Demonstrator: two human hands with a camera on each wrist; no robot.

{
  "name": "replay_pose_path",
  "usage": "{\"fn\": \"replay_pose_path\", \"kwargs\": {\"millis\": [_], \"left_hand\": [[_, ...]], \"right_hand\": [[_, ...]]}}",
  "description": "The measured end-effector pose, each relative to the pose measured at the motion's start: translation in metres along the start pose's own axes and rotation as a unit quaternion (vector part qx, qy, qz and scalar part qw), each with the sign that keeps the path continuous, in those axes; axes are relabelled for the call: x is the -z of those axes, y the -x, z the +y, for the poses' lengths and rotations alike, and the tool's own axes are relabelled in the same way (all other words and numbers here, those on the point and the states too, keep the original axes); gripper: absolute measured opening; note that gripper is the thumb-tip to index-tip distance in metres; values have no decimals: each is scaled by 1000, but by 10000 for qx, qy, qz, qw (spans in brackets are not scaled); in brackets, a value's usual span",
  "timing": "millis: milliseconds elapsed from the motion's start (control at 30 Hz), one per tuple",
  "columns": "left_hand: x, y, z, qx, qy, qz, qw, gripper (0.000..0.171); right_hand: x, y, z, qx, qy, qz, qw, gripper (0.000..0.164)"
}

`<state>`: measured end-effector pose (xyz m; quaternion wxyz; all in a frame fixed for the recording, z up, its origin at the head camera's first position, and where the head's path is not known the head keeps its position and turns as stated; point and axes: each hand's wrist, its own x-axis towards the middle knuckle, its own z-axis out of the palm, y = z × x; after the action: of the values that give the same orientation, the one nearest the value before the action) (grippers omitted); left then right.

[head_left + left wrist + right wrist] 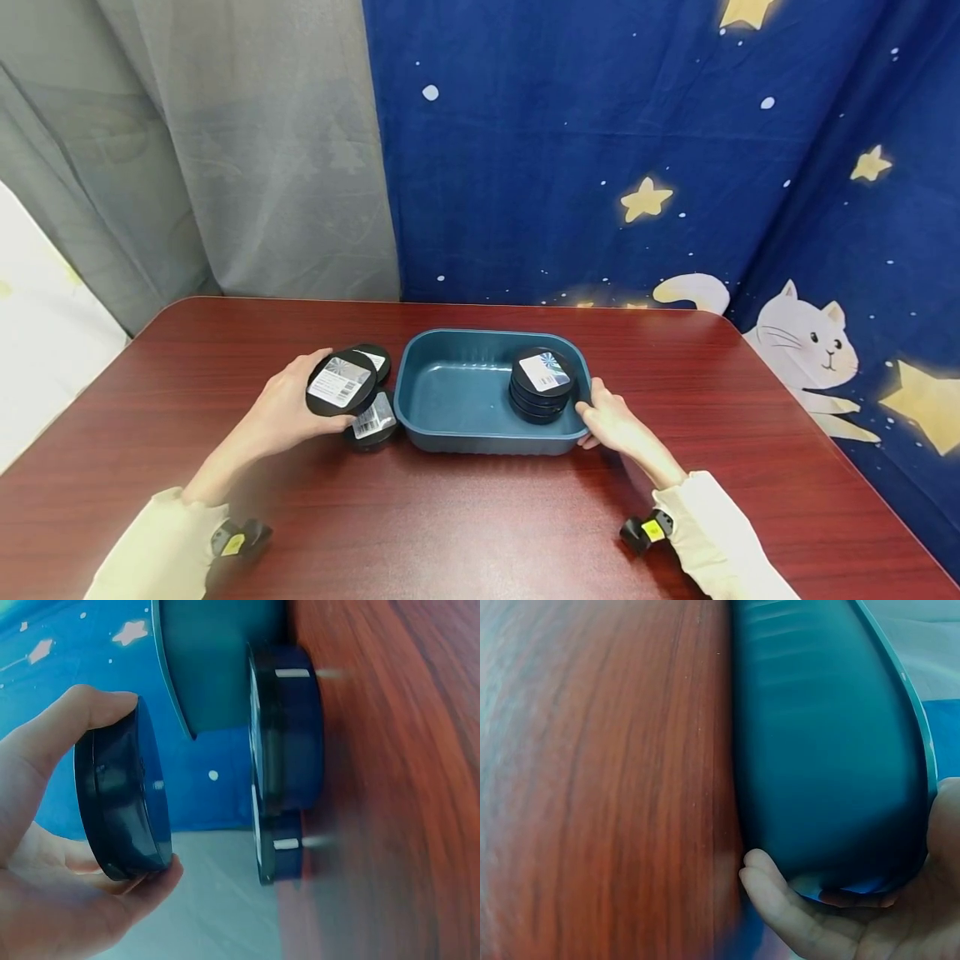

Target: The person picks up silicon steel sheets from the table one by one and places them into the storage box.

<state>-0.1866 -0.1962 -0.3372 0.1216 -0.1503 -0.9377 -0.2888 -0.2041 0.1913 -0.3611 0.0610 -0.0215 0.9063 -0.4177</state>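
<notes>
My left hand (288, 406) grips a round black container (341, 383) by its sides, thumb and fingers across from each other. The left wrist view shows this round container (120, 787) raised off the table. Beneath and beside it on the table sit two more round black containers, one toward the back (375, 360) and one nearer me (375, 419), both with white labels. My right hand (613, 419) holds the right end of a teal plastic bin (491, 444), fingers against its outer wall (832, 750). Inside, at the right, stands a stack of round black containers (542, 387), with a labelled one on top.
The bin sits on a reddish-brown wooden table (480, 525), to the right of the two containers. Behind the table's far edge hang a grey curtain (277, 150) and a blue curtain with stars (525, 167). A camera is strapped to each wrist.
</notes>
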Motion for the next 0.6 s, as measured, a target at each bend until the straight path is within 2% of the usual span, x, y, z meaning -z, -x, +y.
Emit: {"fn": "replay_pose_path", "kwargs": {"millis": [300,600], "left_hand": [[-9,-5,11,-237,149,-1,9996,80],[-17,-15,25,-455,253,-80,9986,84]], "right_hand": [[0,1,0,44,9,11,10000,18],[0,0,0,38,12,22,10000,18]]}}
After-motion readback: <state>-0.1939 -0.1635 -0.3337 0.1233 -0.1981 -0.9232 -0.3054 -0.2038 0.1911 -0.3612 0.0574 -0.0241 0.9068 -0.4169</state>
